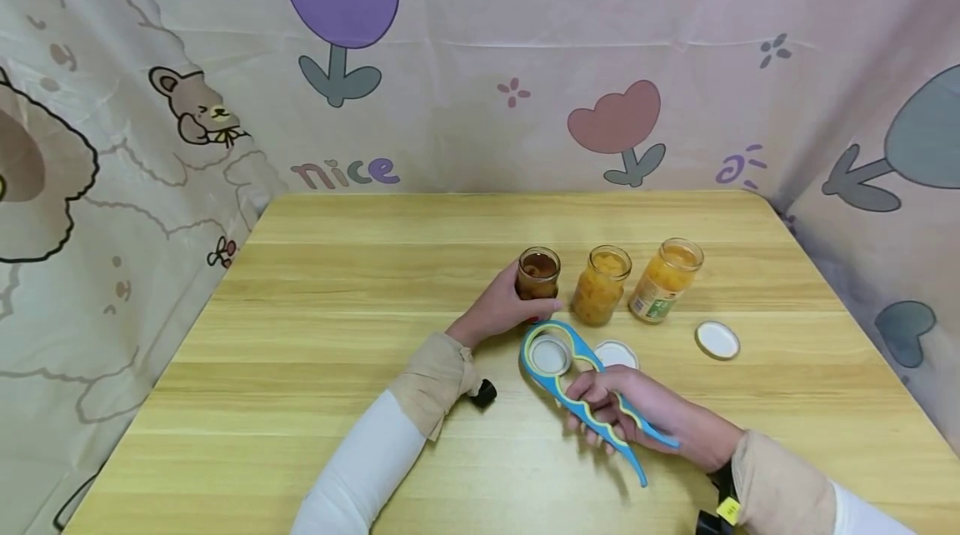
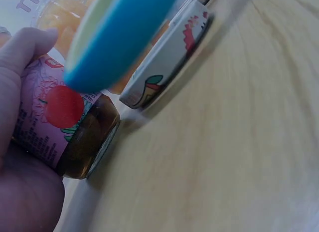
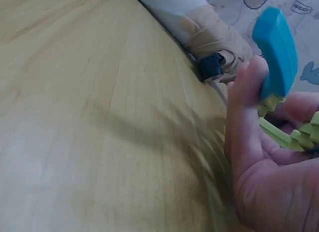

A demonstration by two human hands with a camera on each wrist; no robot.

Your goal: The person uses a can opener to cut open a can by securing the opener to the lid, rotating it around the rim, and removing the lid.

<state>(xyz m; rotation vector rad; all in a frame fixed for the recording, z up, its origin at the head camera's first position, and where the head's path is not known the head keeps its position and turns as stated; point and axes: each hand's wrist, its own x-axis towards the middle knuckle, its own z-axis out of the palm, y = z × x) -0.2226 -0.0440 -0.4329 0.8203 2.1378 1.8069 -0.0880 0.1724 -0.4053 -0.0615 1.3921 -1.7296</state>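
Observation:
My left hand [image 1: 501, 307] grips a glass jar of dark contents [image 1: 539, 277], which has no lid on and stands on the table. The left wrist view shows its pink label with a red fruit [image 2: 64, 106]. My right hand [image 1: 630, 403] holds a blue and yellow-green jar opener [image 1: 553, 385] by its handles. The opener's ring hangs over a lid [image 1: 550, 354], close in front of the dark jar. In the right wrist view, fingers [image 3: 245, 92] curl round the opener's blue handle [image 3: 276, 52].
Two more lidless jars stand to the right, one of yellow-orange fruit [image 1: 600, 287] and a labelled one [image 1: 664, 282]. One lid [image 1: 617, 354] lies partly behind the right hand, another [image 1: 717, 340] farther right on the wooden table [image 1: 337, 335]. A patterned cloth [image 1: 465, 10] hangs behind.

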